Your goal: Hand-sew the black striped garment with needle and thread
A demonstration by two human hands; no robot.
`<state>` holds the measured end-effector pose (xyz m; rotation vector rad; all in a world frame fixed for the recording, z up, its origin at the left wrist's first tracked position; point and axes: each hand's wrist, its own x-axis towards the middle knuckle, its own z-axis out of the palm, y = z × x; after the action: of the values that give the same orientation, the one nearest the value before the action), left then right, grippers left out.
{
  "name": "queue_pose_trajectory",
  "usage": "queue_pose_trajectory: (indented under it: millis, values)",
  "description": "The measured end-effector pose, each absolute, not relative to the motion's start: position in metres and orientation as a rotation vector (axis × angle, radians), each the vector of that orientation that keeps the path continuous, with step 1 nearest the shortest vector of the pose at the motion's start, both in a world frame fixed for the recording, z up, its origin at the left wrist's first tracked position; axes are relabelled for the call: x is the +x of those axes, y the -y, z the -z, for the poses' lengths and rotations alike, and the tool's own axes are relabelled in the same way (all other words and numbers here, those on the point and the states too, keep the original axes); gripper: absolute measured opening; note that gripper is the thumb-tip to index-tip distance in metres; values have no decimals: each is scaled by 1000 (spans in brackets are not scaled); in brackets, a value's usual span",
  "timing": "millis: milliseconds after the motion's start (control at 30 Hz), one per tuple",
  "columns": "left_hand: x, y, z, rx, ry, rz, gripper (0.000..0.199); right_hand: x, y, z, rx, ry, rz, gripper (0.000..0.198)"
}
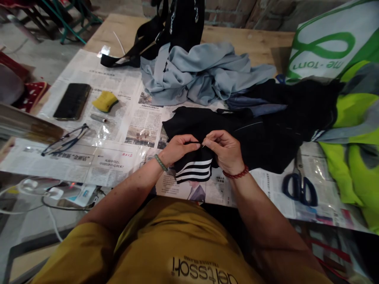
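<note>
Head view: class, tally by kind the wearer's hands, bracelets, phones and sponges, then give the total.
Hands: 2 (left hand and right hand, both at the black cloth)
Bracelets: 2 (green bracelet, red bracelet)
Phone: 1
Sponge: 1
Total: 6

Wooden table (254, 43) under newspaper (112, 161): phone (72, 101), yellow sponge (105, 101), glasses (79, 133), scissors (302, 182), grey cloth (204, 71), black garment (269, 142) on top.
</note>
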<state>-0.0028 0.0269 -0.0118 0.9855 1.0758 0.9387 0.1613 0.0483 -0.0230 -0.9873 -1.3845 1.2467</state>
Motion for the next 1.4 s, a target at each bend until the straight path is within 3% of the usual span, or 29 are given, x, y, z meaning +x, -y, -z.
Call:
queue_pose_trajectory:
  millis: [200,500,800,1100,1200,1233,1333,1400]
  values:
    - [-2,-28,13,972,-1075,-947,19,163,-46,18,-1025,1546,-1181,8]
    - [1,-24,15,1113,-1064,-868,18,173,-63,14,-913,1187,-1139,26]
    - [-8,-28,12,1003,-971,-755,21,178,-64,13,-919,1222,-1263,26]
    - [-22,-25,9,893,-863,-678,23,198,-62,-36,-810,990,-1447,7]
    - [-24,-25,9,909,-862,-687,23,203,-65,-62,-793,1000,-1469,35]
    - [-25,-25,8,912,-865,-692,23,206,-68,-69,-788,1034,-1436,37]
    - [-26,-24,6,908,-884,-688,23,219,-81,-84,-742,1098,-1316,11]
    - [-27,-24,4,905,-888,-678,22,228,-89,-93,-741,1145,-1250,9]
